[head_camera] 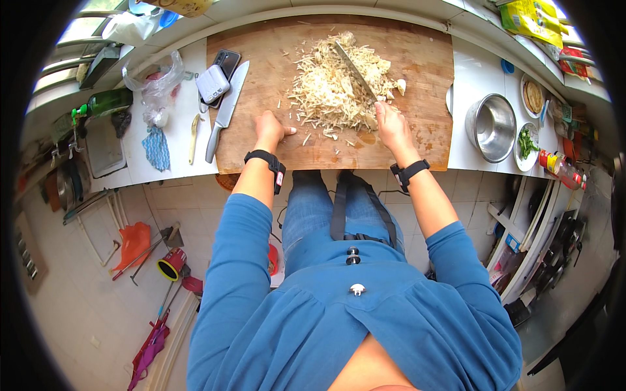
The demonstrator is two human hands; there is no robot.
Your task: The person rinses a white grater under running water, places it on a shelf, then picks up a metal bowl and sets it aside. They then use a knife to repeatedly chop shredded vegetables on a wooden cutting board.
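Observation:
My right hand [392, 126] grips the handle of a kitchen knife [356, 71], whose blade slants away to the upper left across a heap of pale, finely chopped vegetable shreds [327, 90]. The blade is seen nearly edge-on, and its lower edge is lost among the shreds. Under the heap lies a large wooden cutting board [254, 36]. My left hand [270, 128] rests on the board left of the heap, holding nothing, its thumb stuck out to the right; its fingertips are hard to make out. A second knife [230, 110] with a grey handle lies along the board's left side.
A white power bank [212, 83] lies on a phone [227, 61] at the board's left. Further left are a blue cloth [157, 149] and a plastic bag [166, 80]. On the right stand a steel bowl [494, 128], a plate of greens [527, 141] and a plastic bottle [562, 168].

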